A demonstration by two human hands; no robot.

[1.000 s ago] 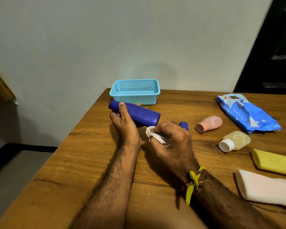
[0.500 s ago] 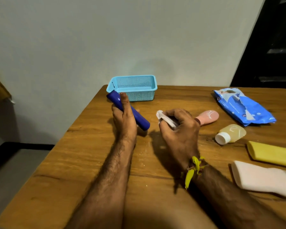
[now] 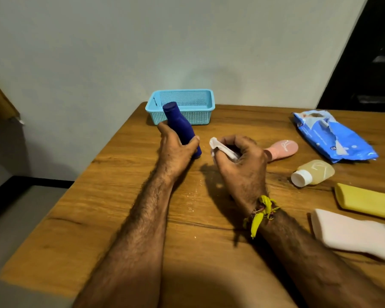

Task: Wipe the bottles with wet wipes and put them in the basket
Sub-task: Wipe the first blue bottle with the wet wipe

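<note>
- Head view, hands: L hand (image 3: 178, 150) had fingers and thumb curled round the lower body of the blue bottle (image 3: 180, 126), held above the table (image 3: 125, 196). R hand (image 3: 240, 162) pinched a crumpled wet wipe (image 3: 219, 148) betw. thumb and fingers, just beside the bottle but apart from it.
- Head view, key relation: bottle's long axis ran tilted, cap end up and away from me, pointing toward the basket (image 3: 182, 106). Basket sat directly beyond the L hand, near the table's far edge; cap overlapped the basket's front wall in picture. L hand was clearly the nearer one to the basket. Basket looked empty as far as I could see.
- Head view, remaining stock: pink bottle (image 3: 282, 148) and yellowish bottle w/ white cap (image 3: 312, 173) lay on their sides to the right, near the R hand; wipes pack (image 3: 333, 135) beyond them.
- Judgement: wiping of the blue bottle appeared finished; next move prob. a short forward reach by L hand to drop it in the basket. Risk: tilted bottle catching the near rim.
</note>
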